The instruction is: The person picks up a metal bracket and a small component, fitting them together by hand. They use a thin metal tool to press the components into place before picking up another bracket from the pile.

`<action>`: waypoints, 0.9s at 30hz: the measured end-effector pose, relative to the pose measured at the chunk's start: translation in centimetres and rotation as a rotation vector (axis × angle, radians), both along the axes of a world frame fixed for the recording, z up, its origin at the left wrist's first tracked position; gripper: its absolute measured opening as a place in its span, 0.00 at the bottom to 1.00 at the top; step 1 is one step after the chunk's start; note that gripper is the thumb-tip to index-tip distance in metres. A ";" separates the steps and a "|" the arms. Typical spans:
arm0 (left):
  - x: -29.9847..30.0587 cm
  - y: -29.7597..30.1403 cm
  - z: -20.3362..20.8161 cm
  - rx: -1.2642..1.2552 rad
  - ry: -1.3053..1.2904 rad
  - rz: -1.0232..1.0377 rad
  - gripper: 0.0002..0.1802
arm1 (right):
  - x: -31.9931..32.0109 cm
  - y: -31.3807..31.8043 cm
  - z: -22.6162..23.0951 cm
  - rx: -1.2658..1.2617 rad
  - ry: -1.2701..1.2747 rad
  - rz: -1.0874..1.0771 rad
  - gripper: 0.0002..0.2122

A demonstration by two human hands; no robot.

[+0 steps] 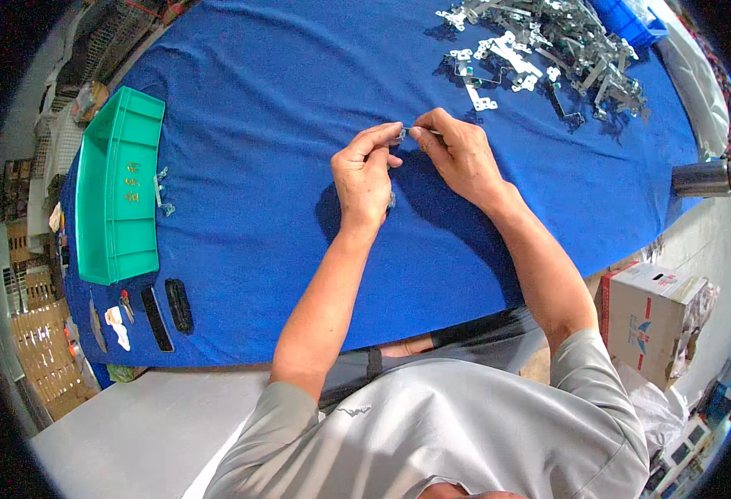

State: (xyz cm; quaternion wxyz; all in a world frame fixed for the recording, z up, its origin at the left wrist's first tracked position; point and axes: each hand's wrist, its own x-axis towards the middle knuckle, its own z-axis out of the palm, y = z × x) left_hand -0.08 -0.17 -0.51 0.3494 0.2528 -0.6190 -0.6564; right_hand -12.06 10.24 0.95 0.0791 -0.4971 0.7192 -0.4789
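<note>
Over the middle of the blue cloth, my left hand (363,179) is closed on a small metal bracket (403,134). One end of it shows at the fingertips, and another bit of metal peeks out below the palm; the rest is hidden by the hand. My right hand (465,158) meets it from the right, thumb and forefinger pinched together at the bracket's upper end. Whatever sits between those right fingertips is too small to make out. A large heap of similar metal brackets (585,62) lies at the far right of the table.
At the left stands a green plastic bin (93,195), with a loose bracket (162,191) beside it. Two black oblong items (157,318) and small tools lie nearer. A blue basket (644,33) is behind the heap. A cardboard box (644,320) stands past the table's right edge.
</note>
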 end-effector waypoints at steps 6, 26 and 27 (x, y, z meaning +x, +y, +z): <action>0.1 0.0 0.1 -0.008 -0.001 -0.009 0.16 | 0.1 0.0 0.0 -0.020 -0.005 -0.022 0.08; 0.0 0.1 0.1 -0.025 0.011 -0.021 0.18 | -0.2 0.1 -0.4 -0.006 -0.009 -0.012 0.10; 0.0 0.1 0.1 -0.023 0.014 -0.023 0.18 | -0.2 0.1 -0.2 0.055 0.000 0.005 0.10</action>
